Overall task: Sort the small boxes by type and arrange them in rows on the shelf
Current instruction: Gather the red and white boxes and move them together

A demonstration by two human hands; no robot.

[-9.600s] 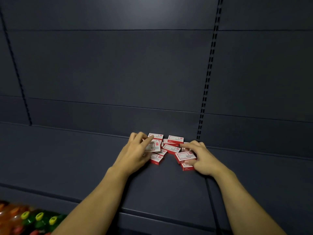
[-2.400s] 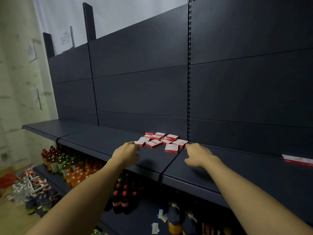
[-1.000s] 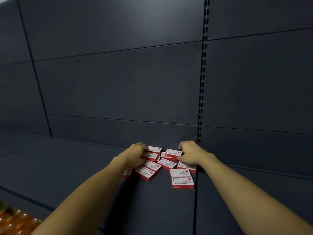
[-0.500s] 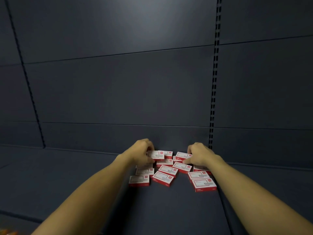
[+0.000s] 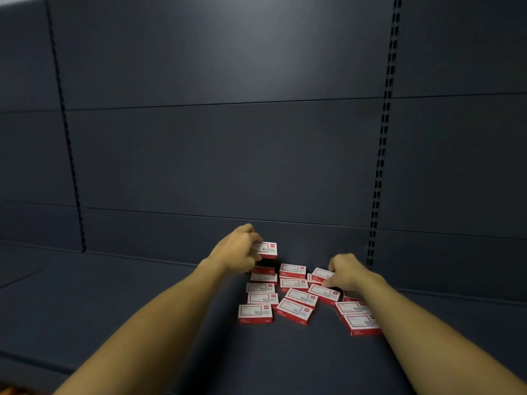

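Lifted clear now, one red-and-white box (image 5: 265, 250) pinched by left hand (image 5: 238, 249); right hand (image 5: 346, 273) curled on boxes (image 5: 298, 297).

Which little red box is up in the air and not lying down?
The box held by the left hand, farthest back near the shelf wall. The other boxes lie flat on the shelf.

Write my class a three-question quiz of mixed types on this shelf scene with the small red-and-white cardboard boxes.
1. True or false: the left hand holds a small red-and-white cardboard box lifted above the others.
2. Which hand touches boxes lying flat on the dark grey metal shelf? A) left B) right
3. Fill in: the slotted upright strip stands to the ___ of the boxes.

Key: 1 true; 2 B; 3 right.
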